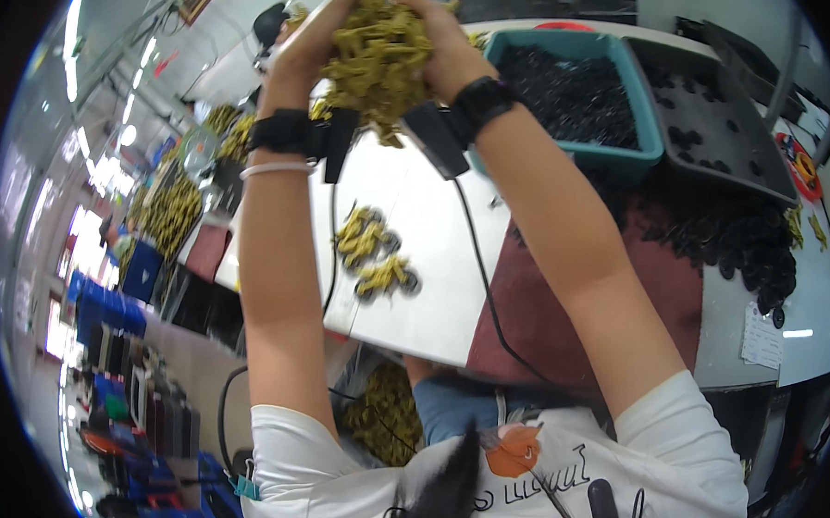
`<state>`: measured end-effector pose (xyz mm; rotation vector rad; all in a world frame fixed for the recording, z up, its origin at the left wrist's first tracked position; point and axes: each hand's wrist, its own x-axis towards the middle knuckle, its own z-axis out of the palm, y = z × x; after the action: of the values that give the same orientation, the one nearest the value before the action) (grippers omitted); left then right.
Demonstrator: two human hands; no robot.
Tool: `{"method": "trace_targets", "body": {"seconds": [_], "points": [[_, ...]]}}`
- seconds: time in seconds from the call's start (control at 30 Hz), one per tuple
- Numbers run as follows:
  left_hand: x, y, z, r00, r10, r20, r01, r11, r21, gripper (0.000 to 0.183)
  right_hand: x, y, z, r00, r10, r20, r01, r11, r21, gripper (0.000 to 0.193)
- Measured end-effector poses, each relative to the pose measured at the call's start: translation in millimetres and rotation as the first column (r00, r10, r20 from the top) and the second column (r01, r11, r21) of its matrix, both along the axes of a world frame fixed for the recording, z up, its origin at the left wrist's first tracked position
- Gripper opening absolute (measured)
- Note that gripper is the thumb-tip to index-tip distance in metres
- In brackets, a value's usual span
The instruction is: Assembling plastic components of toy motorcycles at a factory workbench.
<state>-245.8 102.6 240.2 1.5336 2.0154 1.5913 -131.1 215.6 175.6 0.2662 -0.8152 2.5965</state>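
Both arms stretch out over the far part of the white table (418,319). Between my left hand (317,36) and my right hand (447,46) is a heap of olive-yellow plastic toy parts (379,61), cupped from both sides. The fingers wrap the outer edges of the heap, and some tips are cut off by the top of the view. Closer to me lie a few yellow toy motorcycles (385,279) with dark wheels, apart from my hands. Black wristbands with dangling cables sit on both wrists.
A teal bin (648,124) of small black parts stands at the right, beside a grey tray (696,108) with scattered black wheels. More black wheels (748,244) are piled on a maroon cloth (566,317). Yellow parts fill a bag (385,413) below the table edge; further heaps (168,214) lie left.
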Motion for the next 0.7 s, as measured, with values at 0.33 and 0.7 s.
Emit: {"method": "trace_targets", "body": {"seconds": [0.33, 0.7], "points": [[57.9, 249.3, -126.0, 0.636, -0.441, 0.634, 0.476, 0.870, 0.127, 0.056, 40.6, 240.1, -98.0, 0.730, -0.669, 0.138, 0.610, 0.730, 0.308, 0.035], [34.2, 214.4, -149.0, 0.932, -0.260, -0.252, -0.017, 0.664, -0.747, 0.087, 91.6, 241.2, -79.0, 0.346, -0.826, 0.446, -0.603, 0.169, 0.780, 0.048]]}}
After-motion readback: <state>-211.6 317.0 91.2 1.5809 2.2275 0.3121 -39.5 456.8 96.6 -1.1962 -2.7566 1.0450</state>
